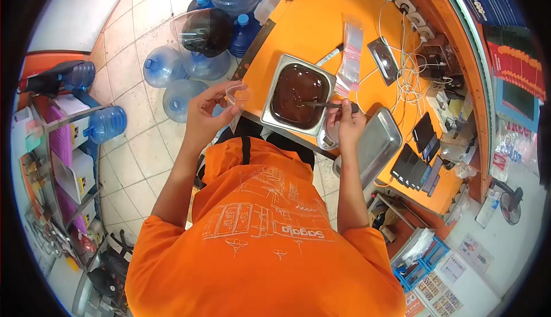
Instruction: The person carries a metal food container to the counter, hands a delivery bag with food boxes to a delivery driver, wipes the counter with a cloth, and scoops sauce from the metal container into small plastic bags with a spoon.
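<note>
A square metal pan [268, 110] of dark brown glossy sauce [298, 96] sits at the near edge of the orange table. My right hand [347, 123], at the pan's right side, grips a dark-handled utensil [333, 105] whose tip reaches into the sauce. To the left of the pan, my left hand [213, 110] holds a small clear plastic cup [238, 94] between thumb and fingers, tilted, above the floor. Beneath my right hand a clear round container [327, 139] shows partly at the table edge.
An empty metal tray [376, 145] lies right of my right hand. Behind the pan are a marker [329, 55], plastic bags [351, 53], a phone [383, 61] and tangled white cables [410, 76]. Large blue water bottles [163, 67] stand on the floor at left.
</note>
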Available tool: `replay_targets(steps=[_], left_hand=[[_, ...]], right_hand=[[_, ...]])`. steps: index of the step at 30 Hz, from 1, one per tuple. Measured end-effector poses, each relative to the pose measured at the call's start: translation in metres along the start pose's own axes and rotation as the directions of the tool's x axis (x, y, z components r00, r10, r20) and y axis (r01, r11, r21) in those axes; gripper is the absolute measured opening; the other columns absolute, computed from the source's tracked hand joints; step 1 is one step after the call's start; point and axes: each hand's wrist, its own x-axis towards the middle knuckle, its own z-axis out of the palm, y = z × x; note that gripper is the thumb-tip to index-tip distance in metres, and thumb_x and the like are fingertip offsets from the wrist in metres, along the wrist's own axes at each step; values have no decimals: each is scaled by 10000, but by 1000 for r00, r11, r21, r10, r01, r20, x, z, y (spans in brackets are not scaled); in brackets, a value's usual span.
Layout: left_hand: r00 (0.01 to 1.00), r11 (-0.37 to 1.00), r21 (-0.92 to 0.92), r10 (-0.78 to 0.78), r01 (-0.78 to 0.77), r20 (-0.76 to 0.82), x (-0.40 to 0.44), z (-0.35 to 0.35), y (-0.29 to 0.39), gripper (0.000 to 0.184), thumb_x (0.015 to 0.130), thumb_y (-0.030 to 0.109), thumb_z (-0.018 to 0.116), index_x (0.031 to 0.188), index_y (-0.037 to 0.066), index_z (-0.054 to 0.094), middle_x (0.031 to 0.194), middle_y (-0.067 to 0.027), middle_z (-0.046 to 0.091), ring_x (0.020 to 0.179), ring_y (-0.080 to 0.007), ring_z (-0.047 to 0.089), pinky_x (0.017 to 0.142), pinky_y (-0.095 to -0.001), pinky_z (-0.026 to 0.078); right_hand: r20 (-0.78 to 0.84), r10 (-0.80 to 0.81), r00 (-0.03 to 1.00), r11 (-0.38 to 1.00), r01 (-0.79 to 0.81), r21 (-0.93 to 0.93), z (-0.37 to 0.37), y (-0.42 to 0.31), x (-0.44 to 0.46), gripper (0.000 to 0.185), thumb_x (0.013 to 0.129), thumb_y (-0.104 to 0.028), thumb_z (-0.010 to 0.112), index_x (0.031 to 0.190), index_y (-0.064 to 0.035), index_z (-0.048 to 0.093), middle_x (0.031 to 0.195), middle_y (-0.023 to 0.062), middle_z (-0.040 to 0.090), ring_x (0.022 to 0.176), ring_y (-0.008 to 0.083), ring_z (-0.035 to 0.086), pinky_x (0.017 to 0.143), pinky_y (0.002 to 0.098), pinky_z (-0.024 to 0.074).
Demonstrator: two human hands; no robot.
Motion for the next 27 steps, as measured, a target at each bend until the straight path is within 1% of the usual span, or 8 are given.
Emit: replay_targets(steps=[5, 7, 15, 17, 19, 22, 24, 27], left_hand=[[1000, 1000, 10, 22, -22, -8, 2, 0, 5, 421, 799, 59, 722, 1209, 19, 633, 1171, -49, 673, 958, -74, 577, 774, -222, 418], [1000, 1000, -13, 23, -24, -18, 2, 1, 6, 417, 799, 55, 722, 1205, 20, 636, 1170, -50, 673, 958, -72, 576, 774, -222, 419], [999, 999, -19, 36, -36, -11, 7, 4, 8, 417, 799, 55, 727, 1203, 16, 633, 1161, -49, 678, 928, -60, 567, 766, -208, 420], [999, 999, -8, 32, -32, -8, 8, 3, 9, 409, 799, 54, 725, 1197, 19, 638, 1163, -48, 678, 925, -58, 565, 767, -210, 419], [1000, 1000, -4, 28, -28, -13, 8, 3, 8, 401, 800, 53, 722, 1191, 22, 642, 1164, -48, 677, 923, -55, 563, 767, -211, 418], [999, 999, 6, 36, -36, -24, 9, 2, 7, 387, 802, 62, 721, 1182, 30, 650, 1161, -40, 679, 905, -49, 552, 774, -213, 412], [1000, 999, 44, 9, -9, 12, 10, 0, 5, 473, 817, 140, 746, 1233, -29, 596, 1133, -109, 669, 1082, -177, 608, 998, -334, 433], [1000, 999, 36, 1, -1, -1, 11, 1, 7, 454, 815, 117, 739, 1223, -29, 602, 1135, -109, 667, 1084, -175, 605, 1000, -334, 431]], right_hand=[[47, -27, 999, 994, 31, -102, 2, 1, 2, 297, 1011, -219, 510, 917, 37, 627, 654, 71, 599, 474, 124, 518, 440, 255, 419], [-55, -92, 994, 992, 86, -92, 0, 1, 5, 308, 1014, -226, 502, 917, 38, 626, 651, 72, 598, 471, 119, 517, 436, 252, 417], [36, -36, 999, 994, 39, -105, 6, 4, 8, 306, 1018, -228, 496, 916, 28, 629, 663, 71, 596, 475, 103, 513, 425, 237, 400], [26, -21, 999, 994, 24, -103, 9, 1, 7, 302, 1016, -225, 500, 914, 29, 628, 658, 68, 594, 470, 98, 507, 420, 234, 395], [-58, -105, 993, 993, 101, -65, 8, 1, 10, 306, 1015, -233, 501, 914, 26, 630, 657, 61, 595, 468, 91, 503, 418, 232, 392], [31, -29, 999, 994, 33, -109, 10, 2, 8, 317, 1018, -243, 494, 906, 20, 630, 654, 49, 595, 474, 87, 505, 417, 229, 388], [-9, -68, 998, 995, 67, -74, 11, 4, 13, 322, 1018, -248, 493, 902, 19, 630, 652, 48, 593, 472, 87, 503, 415, 228, 383], [-11, -74, 997, 992, 73, -101, 15, -1, 12, 329, 1018, -252, 493, 894, 20, 631, 647, 51, 591, 469, 87, 497, 411, 226, 374]])
